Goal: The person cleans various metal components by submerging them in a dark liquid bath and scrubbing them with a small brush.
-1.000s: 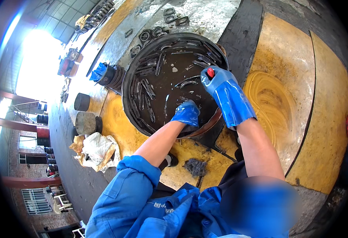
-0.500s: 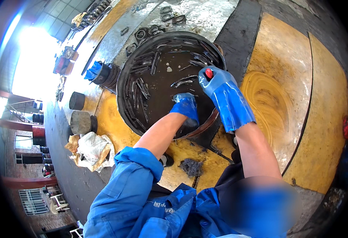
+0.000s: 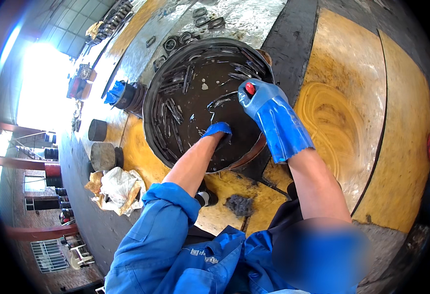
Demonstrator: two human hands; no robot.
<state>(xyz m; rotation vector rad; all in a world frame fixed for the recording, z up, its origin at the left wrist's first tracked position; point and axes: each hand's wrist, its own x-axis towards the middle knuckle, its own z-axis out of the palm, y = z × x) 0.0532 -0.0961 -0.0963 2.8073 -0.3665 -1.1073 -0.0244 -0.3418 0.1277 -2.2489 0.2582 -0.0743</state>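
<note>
A wide round tub (image 3: pixel 147 105) full of dark, murky liquid (image 3: pixel 205 100) stands before me. My left hand (image 3: pixel 218 130), in a blue rubber glove, is sunk in the liquid near the tub's front; only the cuff shows, and the fingers are hidden. Above the tub's right side, my right hand (image 3: pixel 261 100), gloved likewise, is closed around a red handle (image 3: pixel 250 88). What the handle belongs to is hidden by the fist. Dark, wet strips (image 3: pixel 174 110) lie along the tub's left side, and more dark strips (image 3: pixel 247 70) rest at its far right.
Black rings (image 3: pixel 172 43) lie on the floor beyond the tub. To the left are a bucket with a blue glove (image 3: pixel 117 93), a dark cylinder (image 3: pixel 97 130), a grey cylinder (image 3: pixel 103 156) and a crumpled plastic bag (image 3: pixel 122 188). A dark fibrous clump (image 3: pixel 239 205) lies near my feet.
My left hand has gone deeper into the liquid, slightly nearer me, so its glove is mostly covered. My right hand has shifted slightly left, still closed on the red handle.
</note>
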